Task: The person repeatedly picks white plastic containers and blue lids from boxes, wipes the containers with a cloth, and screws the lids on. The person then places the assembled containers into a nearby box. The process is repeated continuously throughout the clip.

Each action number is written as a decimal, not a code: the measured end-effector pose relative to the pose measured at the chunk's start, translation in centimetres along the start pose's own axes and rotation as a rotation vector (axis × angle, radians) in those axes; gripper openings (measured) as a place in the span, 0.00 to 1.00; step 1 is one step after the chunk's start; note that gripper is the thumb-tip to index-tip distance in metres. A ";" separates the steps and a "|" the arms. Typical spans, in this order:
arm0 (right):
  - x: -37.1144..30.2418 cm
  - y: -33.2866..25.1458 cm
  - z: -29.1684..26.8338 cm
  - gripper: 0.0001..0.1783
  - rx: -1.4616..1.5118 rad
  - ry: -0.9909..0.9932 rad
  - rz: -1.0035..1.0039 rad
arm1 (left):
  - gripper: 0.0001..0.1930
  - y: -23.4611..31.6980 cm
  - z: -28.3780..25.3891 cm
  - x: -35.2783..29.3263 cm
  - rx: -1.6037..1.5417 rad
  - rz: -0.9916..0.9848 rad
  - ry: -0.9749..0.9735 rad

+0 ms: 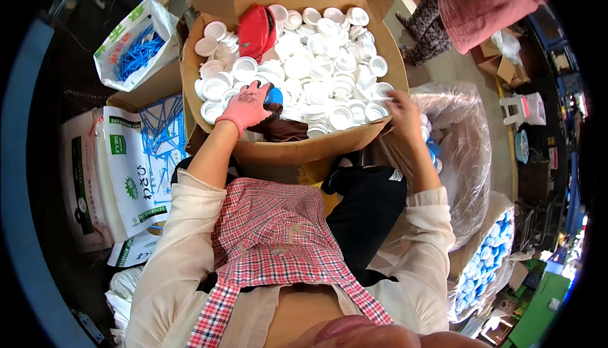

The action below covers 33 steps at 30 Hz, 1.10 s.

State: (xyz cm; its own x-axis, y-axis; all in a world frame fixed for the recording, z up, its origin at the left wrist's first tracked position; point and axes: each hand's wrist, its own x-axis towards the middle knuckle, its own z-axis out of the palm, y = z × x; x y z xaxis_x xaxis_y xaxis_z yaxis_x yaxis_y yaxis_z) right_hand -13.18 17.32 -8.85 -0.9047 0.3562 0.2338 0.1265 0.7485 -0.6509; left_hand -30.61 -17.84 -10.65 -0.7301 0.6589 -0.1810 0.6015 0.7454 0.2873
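Note:
My left hand (247,107), in a pink glove with dark fingertips, is over the near left part of a large cardboard box (278,153) of white round plastic caps (316,63). Its fingers are bent against a round blue cap (273,96), which it appears to hold. Beside that hand a dark brown cloth (285,129) lies at the near rim. My bare right hand (404,117) is at the box's right rim, its curved fingers loosely apart. The fingertips come close to a white cap (380,91); nothing shows between them.
A red pouch (256,33) lies on the caps. To the left stand a bag of blue sticks (139,50) and printed white sacks (130,164). A clear plastic bag (465,145) and a sack of blue and white caps (484,265) stand right. Another person (475,6) is at the upper right.

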 end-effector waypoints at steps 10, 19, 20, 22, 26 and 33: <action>4.9 -10.1 23.1 0.27 0.018 -0.424 0.020 | 0.24 -2.9 -2.7 -1.2 -0.186 -0.052 0.163; 5.3 -17.4 15.9 0.13 0.370 -0.023 -0.145 | 0.23 -1.9 -3.3 0.5 -1.464 -0.070 0.482; 5.3 -18.3 15.2 0.14 0.329 0.003 -0.258 | 0.20 -1.4 -4.6 -0.6 -1.994 -0.110 0.074; 5.0 -20.3 14.3 0.14 0.207 -0.082 -0.485 | 0.19 -0.7 -4.8 -1.3 -2.457 0.093 -0.071; 3.8 -22.1 13.0 0.27 0.186 0.143 -0.625 | 0.24 -2.9 -3.8 0.7 -2.664 0.210 0.033; -0.1 -14.5 17.9 0.32 0.084 -0.728 -0.596 | 0.39 -3.4 -5.0 0.2 -2.649 0.183 -0.072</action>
State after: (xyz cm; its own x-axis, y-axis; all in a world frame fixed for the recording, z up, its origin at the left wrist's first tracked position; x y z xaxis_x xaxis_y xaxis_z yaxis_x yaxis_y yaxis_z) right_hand -22.21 -3.56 -12.42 -0.8459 -0.5305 0.0550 -0.4433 0.6420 -0.6256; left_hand -34.46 -20.77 -6.95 -0.7106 0.7021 -0.0454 -0.6967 -0.6933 0.1840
